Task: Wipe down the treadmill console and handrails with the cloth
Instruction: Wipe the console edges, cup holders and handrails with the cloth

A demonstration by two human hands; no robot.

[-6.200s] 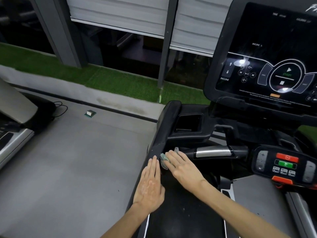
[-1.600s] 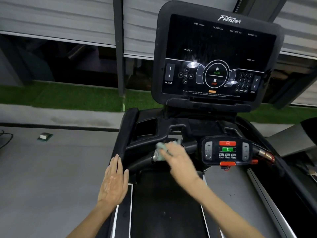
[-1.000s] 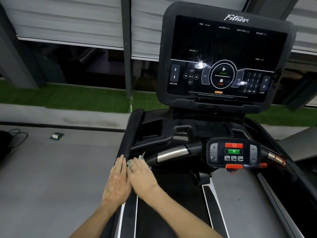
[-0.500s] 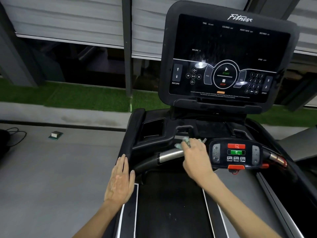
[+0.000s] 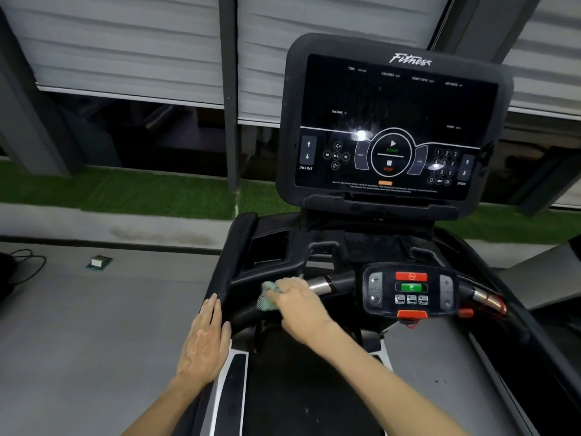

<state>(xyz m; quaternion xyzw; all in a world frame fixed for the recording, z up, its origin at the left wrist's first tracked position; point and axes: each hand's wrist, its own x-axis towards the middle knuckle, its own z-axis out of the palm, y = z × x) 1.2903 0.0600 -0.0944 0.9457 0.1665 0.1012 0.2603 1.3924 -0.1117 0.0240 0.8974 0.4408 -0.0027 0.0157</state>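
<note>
A black treadmill console point(image 5: 393, 121) with a dark screen rises ahead of me. Below it a small control pad point(image 5: 411, 289) with red and green buttons sits between two crossbar grips. My right hand point(image 5: 298, 306) presses a pale green cloth point(image 5: 267, 298) onto the left crossbar grip, covering most of it; only the grip's silver end point(image 5: 317, 283) shows. My left hand point(image 5: 204, 338) lies flat, fingers together, against the black left handrail point(image 5: 232, 262). The right grip point(image 5: 484, 297) stays uncovered.
The black running belt point(image 5: 298, 388) runs under my arms. Grey floor lies to the left with a small green block point(image 5: 99, 262) and a black cable point(image 5: 25, 265). A strip of green turf point(image 5: 125, 190) and shuttered windows stand behind. Another machine's edge shows at right.
My right hand has slid the cloth leftward along the left crossbar grip from its end by the control pad. The left hand has kept its place on the handrail.
</note>
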